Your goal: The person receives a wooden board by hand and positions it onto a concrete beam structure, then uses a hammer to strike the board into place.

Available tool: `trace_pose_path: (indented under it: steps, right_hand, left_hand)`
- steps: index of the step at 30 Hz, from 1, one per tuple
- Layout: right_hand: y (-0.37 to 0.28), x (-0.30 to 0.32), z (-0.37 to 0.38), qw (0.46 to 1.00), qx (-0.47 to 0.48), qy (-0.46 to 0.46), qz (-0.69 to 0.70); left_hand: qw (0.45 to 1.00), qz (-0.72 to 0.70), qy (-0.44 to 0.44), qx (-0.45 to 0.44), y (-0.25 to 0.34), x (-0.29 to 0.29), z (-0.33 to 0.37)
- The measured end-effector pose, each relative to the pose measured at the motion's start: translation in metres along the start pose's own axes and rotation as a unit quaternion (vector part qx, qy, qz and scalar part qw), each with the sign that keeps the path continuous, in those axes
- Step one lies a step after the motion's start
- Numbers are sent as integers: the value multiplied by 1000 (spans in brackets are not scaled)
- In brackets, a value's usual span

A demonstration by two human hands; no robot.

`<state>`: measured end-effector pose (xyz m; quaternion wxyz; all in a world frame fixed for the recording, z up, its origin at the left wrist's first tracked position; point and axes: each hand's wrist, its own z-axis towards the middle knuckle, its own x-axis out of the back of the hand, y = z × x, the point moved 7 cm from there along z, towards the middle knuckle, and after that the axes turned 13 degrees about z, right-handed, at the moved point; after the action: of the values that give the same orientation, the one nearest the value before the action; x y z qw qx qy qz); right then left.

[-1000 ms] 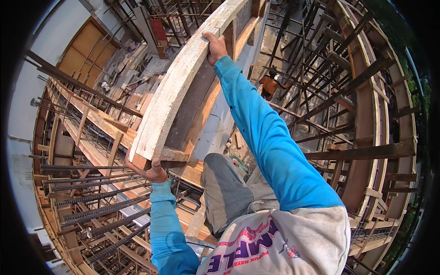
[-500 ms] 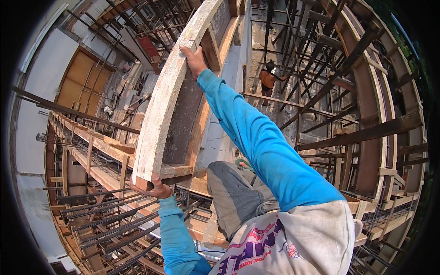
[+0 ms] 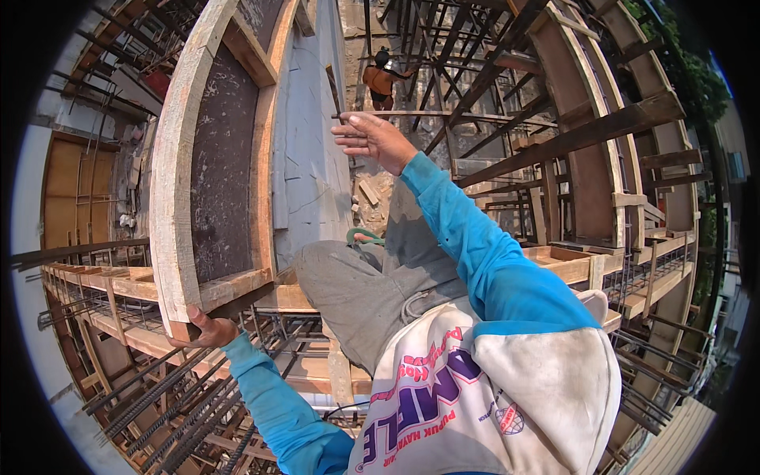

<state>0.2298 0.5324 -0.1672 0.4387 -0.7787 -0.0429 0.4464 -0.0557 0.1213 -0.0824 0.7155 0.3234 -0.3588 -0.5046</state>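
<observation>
A long formwork panel (image 3: pixel 224 170), a brown sheet framed with pale timber, stands tilted along my left side. Its near end rests in my left hand (image 3: pixel 209 326), which is closed round the lower corner of the frame, thumb on top. My right hand (image 3: pixel 372 141) is in the air to the right of the panel, touching nothing. Its fingers are stretched out with the palm turned toward the panel. Below the panel's near end run several ribbed steel bars (image 3: pixel 170 396).
A white block wall (image 3: pixel 305 150) drops away beside the panel. Far below, a person in an orange top (image 3: pixel 381 79) stands among props. Dark timber braces (image 3: pixel 586 134) and tall formwork (image 3: pixel 582 174) rise at right. A rebar-filled beam form (image 3: pixel 95 277) lies at left.
My right hand has let go of the panel's upper rail and moved right, away from it. My left hand still grips the near corner. The view has swung to the right.
</observation>
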Motion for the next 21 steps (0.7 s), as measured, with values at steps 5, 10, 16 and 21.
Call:
trace_pose_path:
  steps: [5,10,16,21]
  right_hand:
    - [-34,151,-175,965,-6,261,-32]
    - [-131,214,-350,898,-75,384,-204]
    - [-196,217,-516,828,-133,488,-240]
    - [-158,234,-584,804,-214,529,-168]
  left_hand:
    - [996,29,48,-67,9,7,2]
    - [991,97,85,28,14,15,3]
    - [998,30,53,34,-19,4,16]
    - [995,55,61,48,7,-3,6]
